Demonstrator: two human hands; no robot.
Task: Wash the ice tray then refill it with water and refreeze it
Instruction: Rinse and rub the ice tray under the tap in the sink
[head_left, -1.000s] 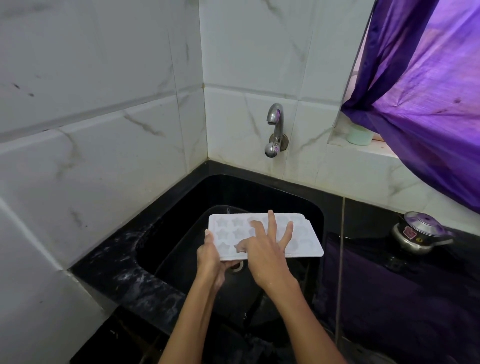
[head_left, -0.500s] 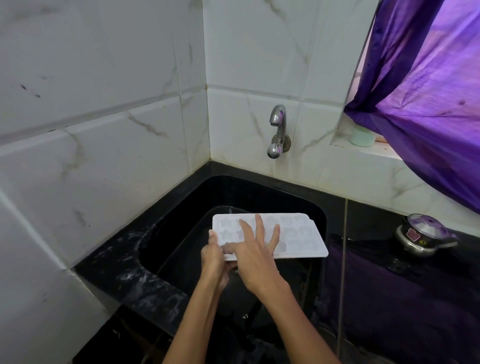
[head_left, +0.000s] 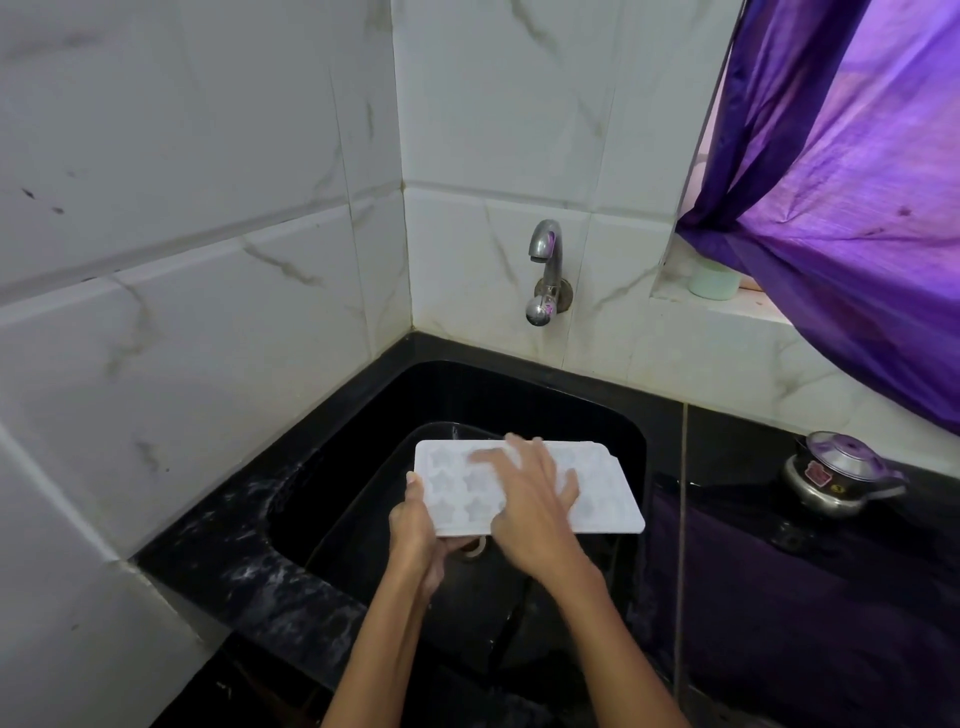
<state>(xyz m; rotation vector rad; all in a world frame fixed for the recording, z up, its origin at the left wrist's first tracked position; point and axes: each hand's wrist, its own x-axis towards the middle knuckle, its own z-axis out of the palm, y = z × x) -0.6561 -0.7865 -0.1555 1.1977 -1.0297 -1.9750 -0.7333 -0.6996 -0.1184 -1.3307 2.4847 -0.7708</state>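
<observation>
The white marbled wall tiles (head_left: 208, 260) fill the left and the back of the view, and a purple curtain (head_left: 857, 208) hangs at the upper right over a window ledge. Below them a black worktop (head_left: 249, 577) runs around the corner, and a black sink (head_left: 519, 405) is set into it. A metal tap (head_left: 545, 270) comes out of the back wall above the sink; no water stream is visible from it.

The white ice tray (head_left: 597, 499) is held over the sink, above the drain, not touching the basin. Its long axis runs left to right, with the right end a little nearer to the camera, and its open side with star-shaped cells faces up. It lies nearly flat.

The left hand (head_left: 415, 530) grips the left short edge of the tray: the thumb lies on the top rim and the fingers curl under it. The right hand (head_left: 535, 504) lies on top of the tray at the middle, palm down, with fingers spread and nearly straight, touching the cells. These fingers are blurred, so I cannot tell exactly which cells they press.

On the worktop at the right, well apart from the sink, stands a small metal pot with lid (head_left: 836, 473). A pale green cup (head_left: 714, 278) stands on the window ledge.
</observation>
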